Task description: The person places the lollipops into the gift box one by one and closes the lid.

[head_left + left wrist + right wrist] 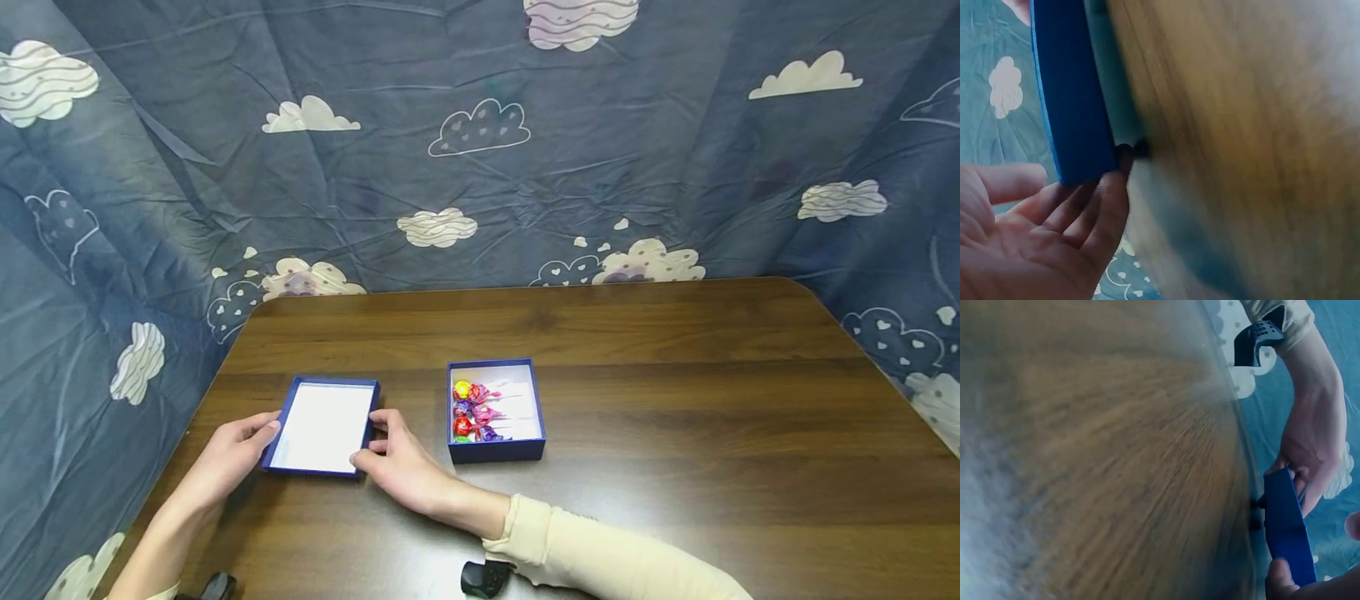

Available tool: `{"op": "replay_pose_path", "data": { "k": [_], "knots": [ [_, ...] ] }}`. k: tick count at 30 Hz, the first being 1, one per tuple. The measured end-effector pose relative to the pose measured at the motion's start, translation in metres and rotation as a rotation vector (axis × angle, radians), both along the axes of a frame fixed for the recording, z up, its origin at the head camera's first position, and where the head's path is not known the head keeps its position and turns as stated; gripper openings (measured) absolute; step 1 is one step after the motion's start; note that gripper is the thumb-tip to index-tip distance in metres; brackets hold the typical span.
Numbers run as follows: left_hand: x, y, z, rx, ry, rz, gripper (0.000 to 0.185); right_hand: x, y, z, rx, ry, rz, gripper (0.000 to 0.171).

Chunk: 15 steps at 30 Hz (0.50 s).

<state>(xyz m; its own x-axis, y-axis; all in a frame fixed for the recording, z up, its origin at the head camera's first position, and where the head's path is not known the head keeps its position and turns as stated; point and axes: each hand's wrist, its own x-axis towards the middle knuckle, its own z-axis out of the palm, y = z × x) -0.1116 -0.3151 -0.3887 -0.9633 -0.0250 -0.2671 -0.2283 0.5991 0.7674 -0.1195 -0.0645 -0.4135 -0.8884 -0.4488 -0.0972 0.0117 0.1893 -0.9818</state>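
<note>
Your left hand (236, 454) and right hand (401, 467) hold the blue lid (322, 427) between them at the near left part of the worktop (675, 400). The lid lies flat with its white inside facing up, rim upward. Its long axis runs from you toward the far edge of the worktop, leaning slightly to the right at the far end; the short sides face you and the backdrop.

Your left grip presses straight fingers against the lid's left wall, near its front corner; the left wrist view shows those fingertips (1107, 200) touching the blue edge with the palm spread. Your right grip pinches the lid's near right corner, thumb at the front edge and fingers curled over the right wall.

Just right of the lid, apart from it, stands the open blue box (497, 410). Wrapped lollipops (472, 412) lie in its left half, heads to the left and sticks pointing right.

A dark blue cloth with cloud prints (480, 133) hangs behind the worktop. Both wrist views are blurred, showing little beyond the lid's blue wall and wood grain.
</note>
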Motion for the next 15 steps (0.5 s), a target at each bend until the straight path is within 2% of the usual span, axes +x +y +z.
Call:
{"op": "replay_pose_path", "data": {
  "k": [3, 6, 9, 13, 15],
  "knots": [
    [0.007, -0.003, 0.0, 0.014, 0.018, 0.034, 0.048, 0.003, 0.002, 0.001, -0.066, 0.0, 0.011, 0.049],
    [0.014, -0.005, 0.002, 0.038, 0.038, 0.037, 0.047, 0.006, 0.005, 0.007, -0.164, 0.009, 0.03, 0.039],
    [0.02, -0.005, 0.006, 0.115, 0.052, 0.032, 0.05, 0.009, 0.008, 0.015, -0.238, 0.02, 0.049, 0.031],
    [0.026, -0.003, 0.015, 0.225, 0.072, 0.048, 0.055, 0.01, 0.014, 0.027, -0.258, 0.024, 0.053, 0.029],
    [0.028, -0.002, 0.02, 0.251, 0.088, 0.051, 0.057, 0.01, 0.017, 0.033, -0.267, 0.009, 0.048, 0.029]
  ]
}}
